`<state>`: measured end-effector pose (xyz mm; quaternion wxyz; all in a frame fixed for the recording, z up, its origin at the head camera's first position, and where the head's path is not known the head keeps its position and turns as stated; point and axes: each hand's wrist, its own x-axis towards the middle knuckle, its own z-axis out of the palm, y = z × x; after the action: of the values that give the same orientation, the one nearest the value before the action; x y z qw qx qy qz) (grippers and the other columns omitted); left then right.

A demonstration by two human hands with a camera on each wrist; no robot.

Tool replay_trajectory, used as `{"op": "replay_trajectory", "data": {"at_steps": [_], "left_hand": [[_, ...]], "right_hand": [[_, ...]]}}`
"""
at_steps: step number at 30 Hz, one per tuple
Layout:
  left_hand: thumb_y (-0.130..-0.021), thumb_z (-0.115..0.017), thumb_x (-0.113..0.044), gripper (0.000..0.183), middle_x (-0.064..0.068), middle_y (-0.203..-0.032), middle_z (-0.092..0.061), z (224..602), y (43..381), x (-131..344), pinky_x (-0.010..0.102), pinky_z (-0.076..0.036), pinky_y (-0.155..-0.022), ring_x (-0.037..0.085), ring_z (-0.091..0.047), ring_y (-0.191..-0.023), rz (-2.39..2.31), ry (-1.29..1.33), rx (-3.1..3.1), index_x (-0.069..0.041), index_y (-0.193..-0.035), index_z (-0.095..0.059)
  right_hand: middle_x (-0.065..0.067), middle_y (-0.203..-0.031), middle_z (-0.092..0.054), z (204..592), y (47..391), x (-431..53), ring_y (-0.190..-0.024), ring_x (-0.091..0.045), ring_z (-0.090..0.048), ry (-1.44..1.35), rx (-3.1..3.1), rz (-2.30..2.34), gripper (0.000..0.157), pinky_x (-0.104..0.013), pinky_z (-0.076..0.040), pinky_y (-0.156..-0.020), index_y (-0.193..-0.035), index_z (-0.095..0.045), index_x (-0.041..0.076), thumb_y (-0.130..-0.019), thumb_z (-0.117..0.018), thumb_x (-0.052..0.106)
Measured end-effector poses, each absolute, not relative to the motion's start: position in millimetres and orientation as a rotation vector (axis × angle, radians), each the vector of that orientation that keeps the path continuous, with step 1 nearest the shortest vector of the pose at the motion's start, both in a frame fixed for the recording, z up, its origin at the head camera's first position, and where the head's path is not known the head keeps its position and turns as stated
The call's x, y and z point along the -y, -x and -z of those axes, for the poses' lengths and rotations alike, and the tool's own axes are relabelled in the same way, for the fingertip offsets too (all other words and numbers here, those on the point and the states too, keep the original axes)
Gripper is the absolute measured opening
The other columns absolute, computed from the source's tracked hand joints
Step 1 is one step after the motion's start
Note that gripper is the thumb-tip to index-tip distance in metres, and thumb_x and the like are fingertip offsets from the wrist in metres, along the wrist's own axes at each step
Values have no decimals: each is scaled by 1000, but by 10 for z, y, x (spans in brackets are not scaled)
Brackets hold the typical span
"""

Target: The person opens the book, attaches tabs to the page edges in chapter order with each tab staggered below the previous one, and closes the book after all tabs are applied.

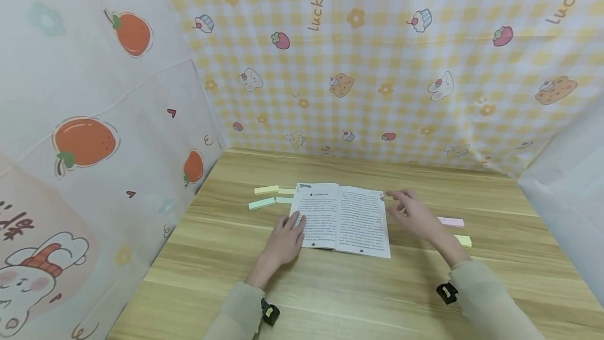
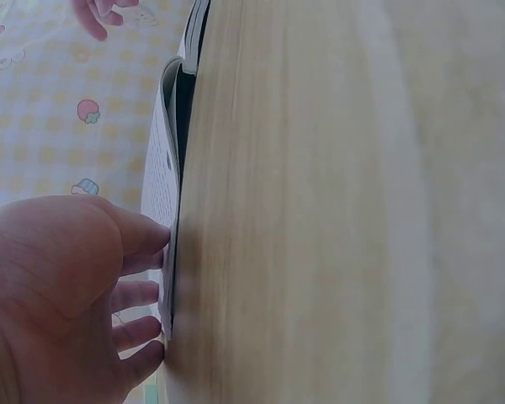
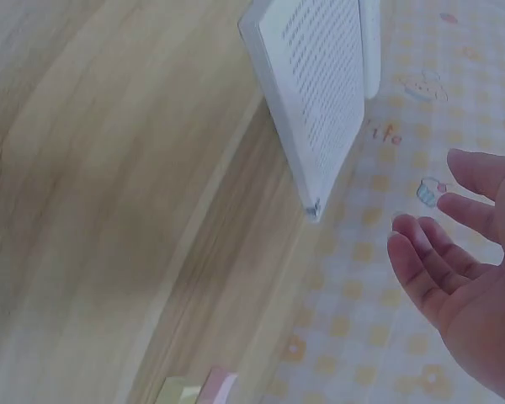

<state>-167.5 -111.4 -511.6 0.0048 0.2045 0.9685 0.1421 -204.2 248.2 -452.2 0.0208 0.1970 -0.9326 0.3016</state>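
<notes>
An open book (image 1: 360, 219) with printed pages lies on the wooden table. My left hand (image 1: 286, 237) rests on the lower left edge of its left page; the left wrist view shows that hand (image 2: 67, 286) with its fingertips on the page and the book (image 2: 162, 177) seen edge-on. Beside the right page's upper edge is my right hand (image 1: 411, 214), raised with loosely bent fingers. In the right wrist view, this hand (image 3: 471, 252) holds nothing and is apart from the book (image 3: 316, 93).
Left of the book lie yellow (image 1: 266, 190) and green sticky-note strips (image 1: 261, 203), others partly beside its edge. To the right are a pink sticky-note pad (image 1: 451, 222) and a yellow pad (image 1: 463, 240), close to my right forearm. A patterned cloth (image 1: 358, 56) hangs behind the table (image 1: 330, 298).
</notes>
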Motion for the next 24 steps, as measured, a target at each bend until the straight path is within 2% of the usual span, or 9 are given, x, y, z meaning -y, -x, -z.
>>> {"op": "replay_trajectory", "data": {"at_steps": [4, 12, 24], "left_hand": [[-106, -48, -20, 47, 23, -156, -37, 5112, 1678, 1115, 51, -28, -116, 42, -34, -141, -442, -639, -3038, 1, -149, -46], [-106, -48, -18, 46, 24, -155, -38, 5114, 1685, 1121, 50, -30, -115, 42, -36, -140, -446, -667, -3049, 2, -147, -48], [-106, -47, -21, 47, 24, -156, -37, 5120, 1690, 1121, 51, -28, -116, 43, -34, -141, -464, -649, -3040, 1, -148, -47]], "right_hand": [[-28, -131, -48, 4477, 2056, -2585, -100, -33, -58, -581, 2911, -946, 48, -41, -56, -73, -143, -48, -6, -102, -61, 15], [-30, -128, -49, 4373, 2083, -2767, -102, -38, -57, -575, 2887, -924, 48, -46, -55, -75, -142, -48, -7, -103, -60, 18], [-37, -125, -51, 4340, 2082, -3092, -96, -43, -59, -598, 2797, -843, 45, -57, -55, -76, -138, -49, -10, -101, -62, 12]]}}
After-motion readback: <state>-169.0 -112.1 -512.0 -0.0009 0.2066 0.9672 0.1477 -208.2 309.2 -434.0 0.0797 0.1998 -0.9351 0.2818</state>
